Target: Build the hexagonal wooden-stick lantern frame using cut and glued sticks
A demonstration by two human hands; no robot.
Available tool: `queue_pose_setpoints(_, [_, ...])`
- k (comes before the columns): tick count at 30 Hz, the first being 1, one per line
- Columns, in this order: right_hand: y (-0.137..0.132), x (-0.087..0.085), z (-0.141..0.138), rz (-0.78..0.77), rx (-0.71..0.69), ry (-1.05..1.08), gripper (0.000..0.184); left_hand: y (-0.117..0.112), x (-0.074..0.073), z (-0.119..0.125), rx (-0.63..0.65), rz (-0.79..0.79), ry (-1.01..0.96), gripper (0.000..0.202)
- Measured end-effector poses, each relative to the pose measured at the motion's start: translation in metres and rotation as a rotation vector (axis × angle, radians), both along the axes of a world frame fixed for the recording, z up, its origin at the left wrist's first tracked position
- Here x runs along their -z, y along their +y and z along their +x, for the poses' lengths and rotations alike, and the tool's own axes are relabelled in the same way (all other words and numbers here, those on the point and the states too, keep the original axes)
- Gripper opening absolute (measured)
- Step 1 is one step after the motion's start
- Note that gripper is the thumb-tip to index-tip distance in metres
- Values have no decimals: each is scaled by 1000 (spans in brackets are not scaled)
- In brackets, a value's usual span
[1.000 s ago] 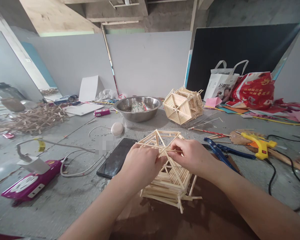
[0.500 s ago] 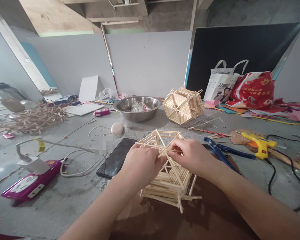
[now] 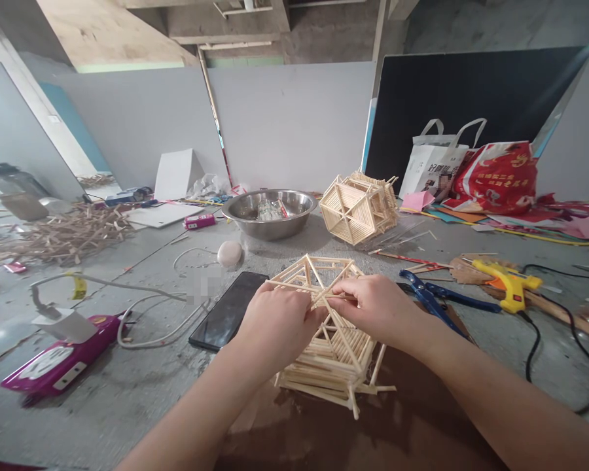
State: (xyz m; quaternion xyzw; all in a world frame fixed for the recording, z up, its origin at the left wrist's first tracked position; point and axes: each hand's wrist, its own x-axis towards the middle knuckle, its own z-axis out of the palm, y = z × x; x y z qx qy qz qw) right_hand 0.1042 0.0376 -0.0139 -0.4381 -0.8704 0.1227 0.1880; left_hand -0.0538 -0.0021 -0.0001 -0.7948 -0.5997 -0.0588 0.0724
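Note:
A hexagonal lantern-like frame of thin wooden sticks point(image 3: 341, 347) rests on a brown board point(image 3: 392, 418) in front of me. Its sides are stacked sticks, and spoke-like sticks cross over its top. From the left, my left hand point(image 3: 279, 317) is closed at the hub of the spokes, its fingertips partly hidden behind the hand. My right hand point(image 3: 375, 304) pinches a thin wooden stick point(image 3: 341, 294) that lies across the top near the same crossing. Both hands touch the frame.
A finished-looking stick lantern point(image 3: 356, 209) stands behind, beside a metal bowl point(image 3: 269, 216). Blue cutters point(image 3: 432, 297) and a yellow glue gun point(image 3: 510, 284) lie right. A phone point(image 3: 228, 311), a purple power strip point(image 3: 69, 353) with cables and a stick pile point(image 3: 78, 232) are left.
The right fingers have shifted very slightly at the stick near the hub. The left hand and the frame look the same.

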Motion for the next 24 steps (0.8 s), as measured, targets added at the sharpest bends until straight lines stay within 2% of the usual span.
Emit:
queue_pose_setpoints(8, [0, 1, 1, 45, -32, -35, 35, 0, -1, 1, -8, -19, 9, 37])
queue_pose_setpoints(24, [0, 1, 0, 24, -25, -12, 32, 1, 0, 0, -3, -7, -47, 36])
